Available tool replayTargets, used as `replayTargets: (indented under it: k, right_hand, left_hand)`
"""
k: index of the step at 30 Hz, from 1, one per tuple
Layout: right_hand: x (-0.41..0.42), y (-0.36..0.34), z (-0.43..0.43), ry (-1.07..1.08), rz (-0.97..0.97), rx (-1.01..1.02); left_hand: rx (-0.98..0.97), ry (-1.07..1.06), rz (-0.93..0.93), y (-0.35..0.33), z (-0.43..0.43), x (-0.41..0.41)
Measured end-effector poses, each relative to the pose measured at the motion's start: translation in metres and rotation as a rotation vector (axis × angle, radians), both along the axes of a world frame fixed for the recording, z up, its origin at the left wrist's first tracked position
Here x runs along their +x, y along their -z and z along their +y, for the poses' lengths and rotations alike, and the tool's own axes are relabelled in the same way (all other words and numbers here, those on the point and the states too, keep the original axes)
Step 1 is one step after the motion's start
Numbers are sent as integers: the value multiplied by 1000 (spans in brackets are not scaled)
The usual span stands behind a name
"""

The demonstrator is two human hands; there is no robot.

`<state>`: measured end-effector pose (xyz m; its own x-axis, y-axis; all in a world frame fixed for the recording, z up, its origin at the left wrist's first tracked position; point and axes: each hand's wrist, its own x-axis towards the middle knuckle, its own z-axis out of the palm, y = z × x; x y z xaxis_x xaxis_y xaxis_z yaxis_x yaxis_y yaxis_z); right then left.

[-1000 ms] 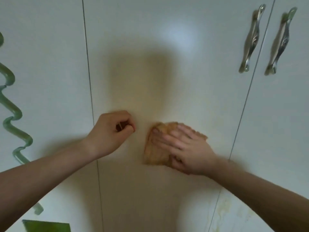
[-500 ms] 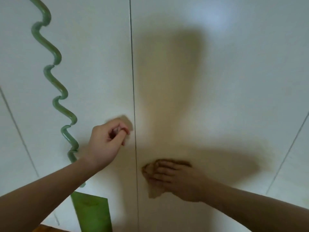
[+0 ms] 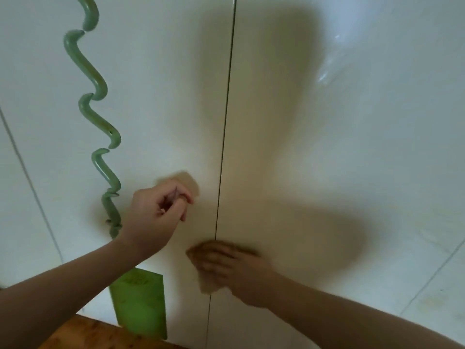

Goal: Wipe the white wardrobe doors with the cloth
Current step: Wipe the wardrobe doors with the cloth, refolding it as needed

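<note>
White wardrobe doors [image 3: 352, 147] fill the view, split by a dark vertical seam [image 3: 225, 122]. My right hand [image 3: 234, 270] lies flat on a tan cloth [image 3: 210, 285] and presses it against the door low down, right over the seam. Most of the cloth is hidden under the fingers; only its lower corner shows. My left hand [image 3: 158, 212] is curled into a loose fist against the left door, above and left of the cloth, with nothing visible in it.
A wavy green decoration [image 3: 97, 127] runs down the left door, ending in a green rectangular panel [image 3: 141, 303]. A brown wooden floor [image 3: 95, 333] shows at the bottom left. More door seams appear at the far left [image 3: 27, 177] and lower right [image 3: 432, 275].
The view has swung left and down, so the metal handles are out of frame. My right hand has slid the cloth down and left onto the seam. The left fist has shifted left.
</note>
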<state>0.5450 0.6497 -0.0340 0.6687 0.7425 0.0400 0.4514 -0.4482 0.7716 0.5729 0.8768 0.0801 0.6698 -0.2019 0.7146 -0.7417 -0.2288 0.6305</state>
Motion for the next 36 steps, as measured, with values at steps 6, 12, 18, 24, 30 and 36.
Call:
replayTargets:
  k: [6, 12, 18, 24, 30, 36]
  right_hand:
    - [16, -120, 15, -92, -300, 337]
    - [45, -146, 81, -31, -512, 677]
    - [27, 53, 81, 194, 210, -74]
    - [49, -88, 82, -60, -230, 409]
    - [56, -40, 120, 30, -165, 388]
    - [-13, 113, 0, 223, 326, -227]
  left_hand:
    - [-77, -72, 70, -5, 30, 6]
    - [-224, -167, 82, -1, 54, 17]
    - [-66, -196, 86, 59, 70, 14]
    - [-59, -186, 63, 45, 90, 21]
    - [-89, -213, 80, 64, 102, 20]
    - [83, -105, 80, 109, 79, 14]
